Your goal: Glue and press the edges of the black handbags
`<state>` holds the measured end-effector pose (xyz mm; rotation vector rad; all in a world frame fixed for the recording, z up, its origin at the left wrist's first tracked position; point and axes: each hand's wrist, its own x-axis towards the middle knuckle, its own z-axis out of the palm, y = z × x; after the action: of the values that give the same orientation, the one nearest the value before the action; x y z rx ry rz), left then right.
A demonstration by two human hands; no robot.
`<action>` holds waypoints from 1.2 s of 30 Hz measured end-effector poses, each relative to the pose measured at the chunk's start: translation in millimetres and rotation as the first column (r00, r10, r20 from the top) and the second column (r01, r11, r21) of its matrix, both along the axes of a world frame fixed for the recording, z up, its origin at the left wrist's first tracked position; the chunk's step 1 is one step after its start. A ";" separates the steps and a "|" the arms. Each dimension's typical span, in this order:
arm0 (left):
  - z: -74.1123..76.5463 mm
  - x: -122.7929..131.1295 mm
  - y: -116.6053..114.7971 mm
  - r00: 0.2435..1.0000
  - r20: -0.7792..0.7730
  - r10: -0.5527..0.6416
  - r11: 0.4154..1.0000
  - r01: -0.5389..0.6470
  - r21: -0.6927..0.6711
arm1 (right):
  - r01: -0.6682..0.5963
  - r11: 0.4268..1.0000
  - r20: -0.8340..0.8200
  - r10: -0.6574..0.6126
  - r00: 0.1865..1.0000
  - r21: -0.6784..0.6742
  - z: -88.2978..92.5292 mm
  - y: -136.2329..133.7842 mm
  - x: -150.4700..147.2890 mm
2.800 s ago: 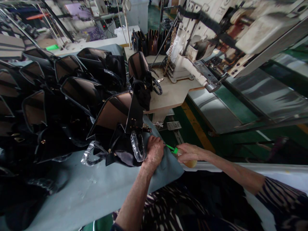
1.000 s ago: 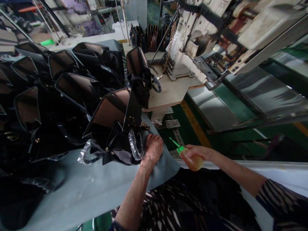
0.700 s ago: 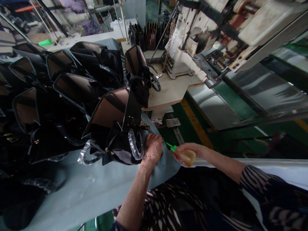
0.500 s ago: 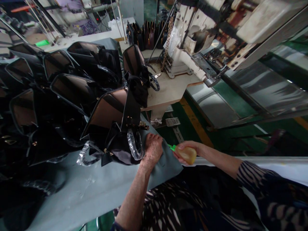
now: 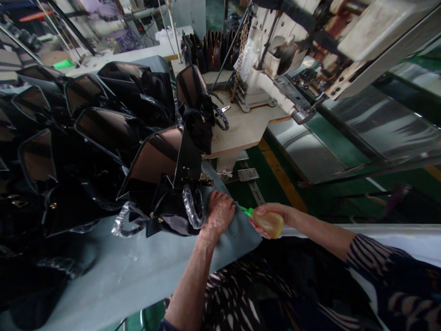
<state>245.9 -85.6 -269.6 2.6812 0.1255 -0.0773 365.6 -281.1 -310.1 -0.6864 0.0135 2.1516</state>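
At sheet (image 5: 241,235) edge, right hand (image 5: 280,211) fingers clasping bottle (image 5: 268,224); left hand (image 5: 219,214) fingers curled (hold unclear); floor (image 5: 274,191) beyond

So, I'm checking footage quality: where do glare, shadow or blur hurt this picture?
Head view: bright glints on the clear plastic-wrapped handles and glossy grey panels; head view: black boxy bags at left sink into shadow, edges merging; head view: the green nozzle of the translucent amber bottle looks soft at its tip.

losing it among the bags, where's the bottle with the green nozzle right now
In the head view, right of centre, the bottle is in the right hand, its green nozzle pointing toward the left hand.
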 end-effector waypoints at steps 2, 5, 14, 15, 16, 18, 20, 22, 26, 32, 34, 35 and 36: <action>0.5 -0.1 0.4 1.000 -0.001 0.007 1.000 -0.008 -0.003 | 0.006 1.000 -0.006 -0.006 1.000 0.002 0.1 -0.1 -0.5; 0.6 -0.4 0.4 1.000 0.000 0.015 1.000 -0.015 -0.010 | 0.008 1.000 -0.015 -0.008 1.000 0.010 0.7 0.0 -1.1; -2.1 -0.6 2.8 0.999 0.023 0.027 0.999 -0.026 -0.044 | -0.008 0.998 -0.020 0.010 1.000 0.065 1.7 -0.8 -2.6; -2.7 -0.6 2.9 0.999 0.025 0.030 0.999 -0.029 -0.044 | -0.008 0.998 -0.020 0.010 1.000 0.066 2.5 -2.0 -3.2; -3.3 -0.6 2.9 0.999 0.027 0.033 0.999 -0.032 -0.044 | -0.007 0.998 -0.021 0.008 1.000 0.066 3.7 -3.5 -3.7; -4.3 -0.9 2.2 0.999 0.032 0.040 0.998 -0.039 -0.043 | 0.005 0.998 -0.017 -0.004 1.000 0.062 7.1 -7.7 -4.4; -4.9 -1.3 1.3 0.998 0.035 0.049 0.998 -0.048 -0.041 | 0.028 0.998 -0.005 -0.028 1.000 0.056 11.2 -13.2 -3.9; -5.0 -1.7 0.7 0.998 0.037 0.056 0.998 -0.054 -0.042 | 0.052 0.998 0.011 -0.052 0.999 0.045 14.1 -19.0 -2.2; -3.8 -2.2 1.7 0.998 0.038 0.043 0.997 -0.041 -0.061 | 0.070 0.998 0.038 -0.070 0.997 0.002 10.6 -25.3 2.4; -1.7 -2.9 2.5 0.999 0.032 0.029 0.997 -0.026 -0.077 | 0.020 0.999 0.043 -0.018 0.999 -0.040 -3.5 -11.9 1.3; -2.2 -2.7 1.7 0.999 0.027 0.030 0.997 -0.028 -0.074 | -0.002 0.999 0.037 0.003 0.999 -0.049 -3.5 -5.6 -0.2; -2.8 -2.5 1.4 0.999 0.023 0.029 0.997 -0.028 -0.072 | -0.009 0.999 0.036 0.010 0.999 -0.052 -2.5 -3.0 -0.7; -3.6 -2.1 1.2 0.999 0.019 0.028 0.997 -0.027 -0.070 | -0.011 0.998 0.037 0.013 0.999 -0.055 -1.0 -0.9 -1.1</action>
<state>243.8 -84.4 -273.2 2.6090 0.1504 -0.0458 364.6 -282.1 -311.0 -0.7598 0.0486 2.1563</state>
